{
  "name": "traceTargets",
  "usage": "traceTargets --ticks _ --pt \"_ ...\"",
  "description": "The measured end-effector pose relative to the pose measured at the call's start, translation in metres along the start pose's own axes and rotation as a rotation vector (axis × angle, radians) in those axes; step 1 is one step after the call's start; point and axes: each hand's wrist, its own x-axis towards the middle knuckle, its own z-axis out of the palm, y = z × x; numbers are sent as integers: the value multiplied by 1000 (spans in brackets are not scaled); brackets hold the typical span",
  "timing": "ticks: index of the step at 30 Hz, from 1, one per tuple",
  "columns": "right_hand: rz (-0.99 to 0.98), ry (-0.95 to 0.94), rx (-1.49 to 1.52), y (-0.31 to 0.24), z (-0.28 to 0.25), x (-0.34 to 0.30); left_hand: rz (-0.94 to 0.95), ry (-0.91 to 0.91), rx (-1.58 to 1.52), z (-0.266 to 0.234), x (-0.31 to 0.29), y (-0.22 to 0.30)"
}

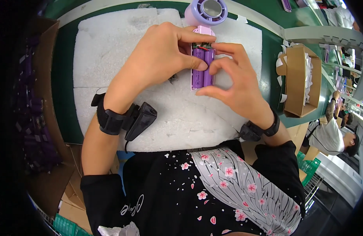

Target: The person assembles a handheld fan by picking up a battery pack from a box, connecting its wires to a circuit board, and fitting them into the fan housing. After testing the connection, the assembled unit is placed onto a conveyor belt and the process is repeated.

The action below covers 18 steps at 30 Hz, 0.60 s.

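A handheld fan with a round lilac head (193,13) lies on the white foam sheet (110,47), its handle pointing toward me. The pink handle shell stands uncovered, and two purple cylindrical batteries (198,82) lie side by side in it. Above the batteries, a small circuit board and a red wire show partly between my fingers. My left hand (156,55) grips the handle's upper part, its thumb pressed on the batteries. From the right, my right hand (242,84) closes on the handle, fingertips at the board end and thumb at the lower end.
On the right stands an open cardboard box (294,84) with white pieces inside. A larger box (52,59) at the left holds many purple parts (30,129). Green tabletop (65,106) borders the foam. A person in a white shirt (327,135) is farther right.
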Motion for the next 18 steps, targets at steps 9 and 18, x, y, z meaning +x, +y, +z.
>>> traceTargets --ticks 9,18 --pt "104 116 111 5 8 10 27 -13 3 7 -7 6" --pt "-72 -38 -77 -3 -7 8 266 49 39 13 -2 -11"
